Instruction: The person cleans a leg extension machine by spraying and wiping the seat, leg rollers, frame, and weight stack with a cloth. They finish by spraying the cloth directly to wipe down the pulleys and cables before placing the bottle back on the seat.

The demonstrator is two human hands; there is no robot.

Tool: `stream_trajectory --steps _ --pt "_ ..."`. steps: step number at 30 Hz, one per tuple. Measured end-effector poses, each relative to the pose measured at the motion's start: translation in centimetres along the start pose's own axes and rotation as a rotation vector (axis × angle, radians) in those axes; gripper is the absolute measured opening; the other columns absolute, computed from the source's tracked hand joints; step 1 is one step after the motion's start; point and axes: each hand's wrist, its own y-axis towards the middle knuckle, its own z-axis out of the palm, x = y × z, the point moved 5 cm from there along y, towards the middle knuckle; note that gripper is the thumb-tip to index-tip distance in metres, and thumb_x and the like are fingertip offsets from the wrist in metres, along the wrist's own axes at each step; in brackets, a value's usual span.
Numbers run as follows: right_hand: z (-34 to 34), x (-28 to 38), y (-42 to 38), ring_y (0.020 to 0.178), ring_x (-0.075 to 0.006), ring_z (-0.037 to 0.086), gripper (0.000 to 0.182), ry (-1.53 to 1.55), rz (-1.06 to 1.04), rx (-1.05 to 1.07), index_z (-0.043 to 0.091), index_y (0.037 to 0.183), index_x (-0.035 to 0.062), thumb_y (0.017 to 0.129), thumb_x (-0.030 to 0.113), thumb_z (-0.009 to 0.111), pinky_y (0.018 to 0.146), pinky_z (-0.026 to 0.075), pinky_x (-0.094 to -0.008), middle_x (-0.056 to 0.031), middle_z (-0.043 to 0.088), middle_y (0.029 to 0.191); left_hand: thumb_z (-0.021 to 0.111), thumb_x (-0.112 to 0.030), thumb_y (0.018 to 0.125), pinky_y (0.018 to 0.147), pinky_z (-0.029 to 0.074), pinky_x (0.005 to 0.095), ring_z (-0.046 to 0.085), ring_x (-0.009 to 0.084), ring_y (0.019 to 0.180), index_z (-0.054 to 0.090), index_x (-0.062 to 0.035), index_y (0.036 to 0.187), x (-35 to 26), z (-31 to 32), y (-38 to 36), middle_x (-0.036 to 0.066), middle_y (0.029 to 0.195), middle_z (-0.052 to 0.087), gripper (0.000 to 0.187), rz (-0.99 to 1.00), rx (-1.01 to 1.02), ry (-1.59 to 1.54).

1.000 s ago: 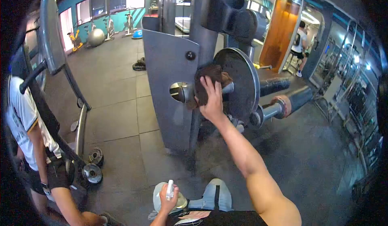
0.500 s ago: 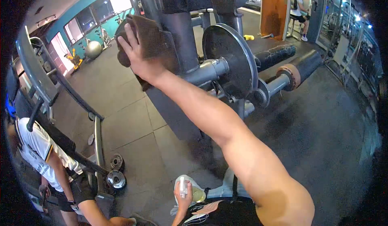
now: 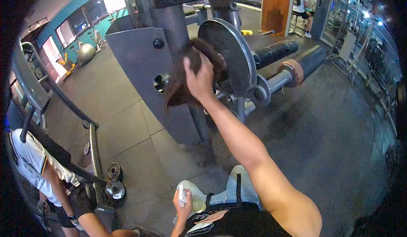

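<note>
My right hand (image 3: 199,78) reaches out to a grey gym machine and presses a brown cloth (image 3: 178,92) around its round horizontal bar, beside a large disc (image 3: 231,52). Fingers and thumb are bent over the cloth, and the bar beneath it is mostly hidden. Left of the cloth is the machine's dark side panel (image 3: 135,54), with a round knob and a hole. Low in the view, near my lap, my left hand (image 3: 183,209) is wrapped around a spray bottle (image 3: 182,196) with a white head and pale yellow liquid.
Padded rollers (image 3: 307,67) stick out at the machine's right. At lower left a person in a white shirt (image 3: 36,165) sits by another machine with weight plates (image 3: 115,189). Farther back are a grey exercise ball (image 3: 86,52) and another seated person (image 3: 302,8).
My right hand has moved the cloth right and down, from the top of the side panel to the bar beside the disc. The left hand still holds the spray bottle.
</note>
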Motion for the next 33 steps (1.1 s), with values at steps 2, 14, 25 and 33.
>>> stream_trajectory --steps 2,14,25,33 --pt "2.6 -0.6 1.3 0.113 -0.0454 0.049 0.062 -0.01 -0.063 -0.101 0.046 0.128 -0.0069 0.082 0.029 0.068 0.102 0.033 -0.0491 -0.0274 0.052 0.125 0.061 -0.012 0.089 0.062 0.046 0.0291 0.057 0.013 0.069 0.06 -0.0007 0.092 0.4 0.1 0.0 0.006 0.077 0.059 0.011 -0.081 0.034 -0.036" --pt "-0.4 -4.2 5.9 0.08 -0.0422 0.065 0.039 -0.507 -0.114 0.34 0.067 0.083 -0.006 0.079 0.032 0.063 0.078 0.052 -0.0457 -0.028 0.064 0.079 0.062 -0.011 0.087 0.065 0.046 0.0325 0.059 0.0196 0.071 0.061 0.0005 0.089 -1.8 0.8 2.3 0.01 0.079 0.059 0.012 -0.172 0.019 -0.106" --pt "-0.1 -8.0 -12.3 0.136 -0.0452 0.027 0.065 -0.029 -0.034 -0.065 0.038 0.138 -0.0025 0.081 0.013 0.063 0.113 0.022 -0.0487 -0.0296 0.03 0.145 0.058 -0.011 0.089 0.066 0.045 0.0275 0.055 0.0117 0.072 0.059 -0.0006 0.095 -0.7 0.2 3.3 0.005 0.08 0.058 0.012 -0.164 0.096 0.013" --pt "5.2 -20.5 -25.5 0.13 -0.0413 0.038 0.062 0.172 0.696 -0.105 0.034 0.138 -0.0038 0.085 0.014 0.061 0.111 0.028 -0.044 -0.0266 0.038 0.14 0.062 -0.012 0.086 0.064 0.047 0.0311 0.059 0.0172 0.071 0.061 0.0024 0.089 -3.5 0.1 3.1 0.009 0.079 0.059 0.015 -0.236 0.077 0.047"
